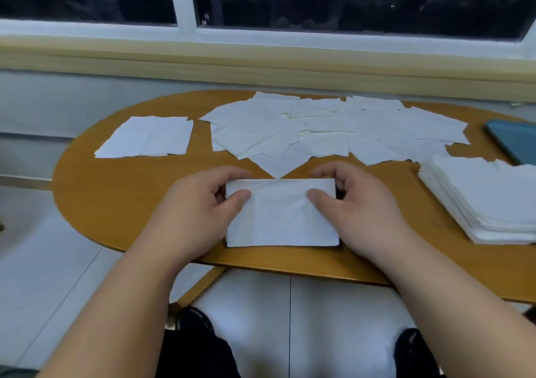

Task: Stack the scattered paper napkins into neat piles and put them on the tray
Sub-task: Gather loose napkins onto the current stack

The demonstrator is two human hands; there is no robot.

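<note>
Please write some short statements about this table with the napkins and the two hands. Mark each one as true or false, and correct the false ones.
1. The left hand and the right hand hold one napkin stack near the front edge of the table. True.
2. The tall pile stands at the person's left. False: it stands at the right, close to the blue tray.
3. Loose napkins lie spread over the far middle of the table. True.
4. The right hand lies flat on the loose napkins. False: it pinches the right end of the napkin stack.
5. A small group of napkins lies apart at the far left. True.
</note>
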